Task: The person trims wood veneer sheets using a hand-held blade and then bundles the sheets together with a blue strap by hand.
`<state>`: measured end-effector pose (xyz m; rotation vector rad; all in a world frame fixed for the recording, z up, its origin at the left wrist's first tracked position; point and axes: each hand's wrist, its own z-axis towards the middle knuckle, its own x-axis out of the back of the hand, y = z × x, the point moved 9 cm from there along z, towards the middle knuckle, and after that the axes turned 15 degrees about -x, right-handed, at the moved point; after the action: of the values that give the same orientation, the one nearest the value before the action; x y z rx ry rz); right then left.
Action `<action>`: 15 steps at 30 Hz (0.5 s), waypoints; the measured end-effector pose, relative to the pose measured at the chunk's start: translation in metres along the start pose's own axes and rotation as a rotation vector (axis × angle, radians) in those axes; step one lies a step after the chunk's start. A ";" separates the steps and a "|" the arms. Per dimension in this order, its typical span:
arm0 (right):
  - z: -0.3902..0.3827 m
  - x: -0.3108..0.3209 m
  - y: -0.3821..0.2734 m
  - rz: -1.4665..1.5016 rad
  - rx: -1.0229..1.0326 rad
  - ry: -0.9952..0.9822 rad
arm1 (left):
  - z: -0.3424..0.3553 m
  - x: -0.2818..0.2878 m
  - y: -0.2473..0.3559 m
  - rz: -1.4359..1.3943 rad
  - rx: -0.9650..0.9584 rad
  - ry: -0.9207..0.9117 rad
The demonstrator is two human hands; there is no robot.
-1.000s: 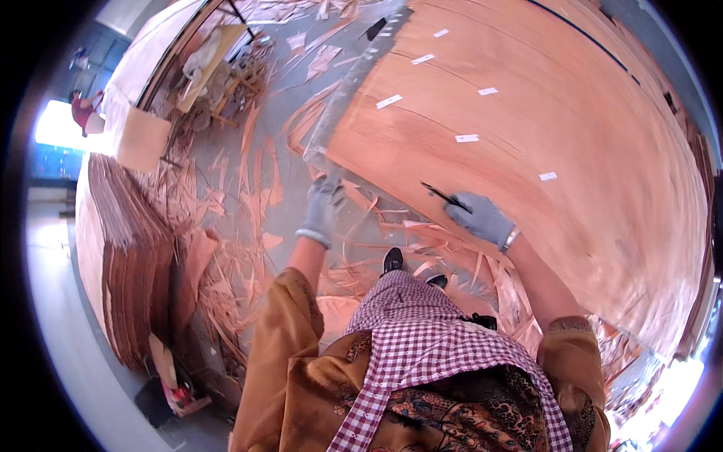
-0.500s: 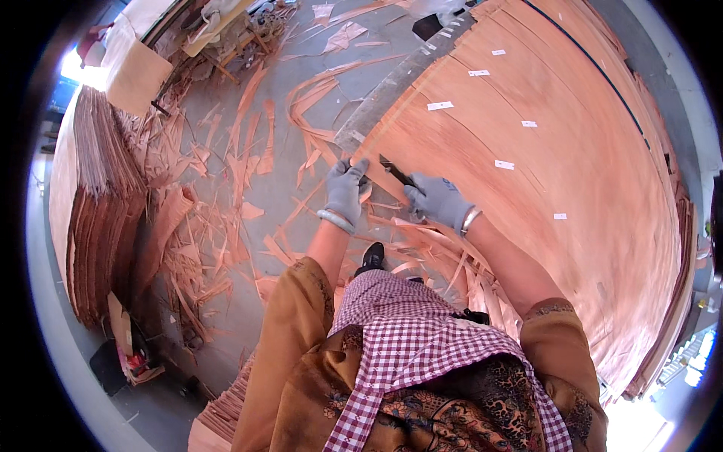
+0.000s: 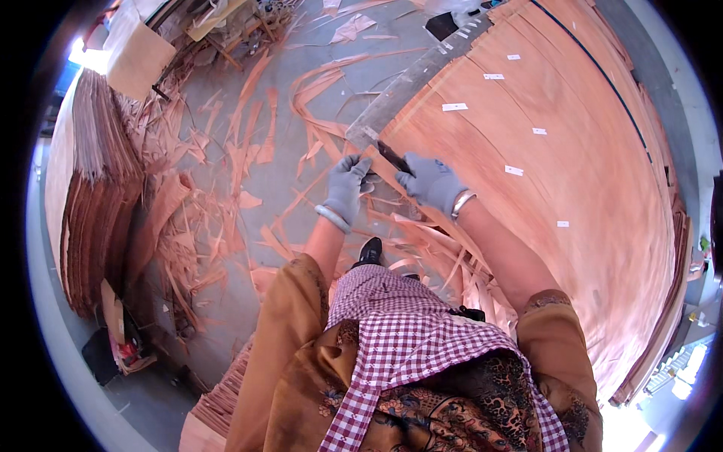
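Note:
My left hand (image 3: pixel 346 188), in a grey glove, is closed with its thumb and fingers pinching the upper end of a narrow wood veneer strip (image 3: pixel 390 175). That strip slants down to the right, along the near edge of a large reddish veneer sheet (image 3: pixel 520 203). In my gloved right hand (image 3: pixel 435 183) is a black utility knife (image 3: pixel 391 156), pointing up and left. Its tip lies at the sheet's near corner, close beside the strip. Whether the blade touches the wood cannot be made out. Several small white labels (image 3: pixel 455 107) dot the sheet.
A grey board edge (image 3: pixel 399 94) runs along the sheet's left side. Veneer offcuts (image 3: pixel 324 98) litter the floor, with more heaped below my hands. Tall veneer stacks (image 3: pixel 98 218) stand at the left, and another stack (image 3: pixel 218 407) at the lower left. A dark strap (image 3: pixel 602 71) crosses the sheet.
My right hand has moved slightly up and left, bringing the knife to the sheet's corner. More of the strip shows between my hands. The whole view has shifted a little.

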<state>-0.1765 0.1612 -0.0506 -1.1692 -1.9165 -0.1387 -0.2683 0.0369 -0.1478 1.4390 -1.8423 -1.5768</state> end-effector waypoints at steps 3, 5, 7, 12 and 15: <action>0.000 -0.001 -0.013 -0.171 0.026 0.104 | 0.002 0.002 -0.006 -0.026 0.007 -0.009; 0.002 -0.006 -0.016 -0.219 0.005 0.097 | 0.003 0.001 -0.006 -0.023 0.007 -0.013; 0.003 -0.011 -0.018 -0.266 -0.012 0.091 | 0.003 0.001 -0.006 -0.012 0.009 0.002; -0.017 -0.015 0.002 -0.303 -0.034 0.087 | 0.001 -0.006 -0.003 -0.011 0.000 0.020; -0.056 -0.018 0.045 -0.359 -0.077 0.110 | 0.002 -0.005 -0.006 -0.045 -0.019 0.039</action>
<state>-0.1048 0.1469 -0.0429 -0.8367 -2.0206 -0.4643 -0.2650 0.0431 -0.1520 1.5021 -1.7797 -1.5715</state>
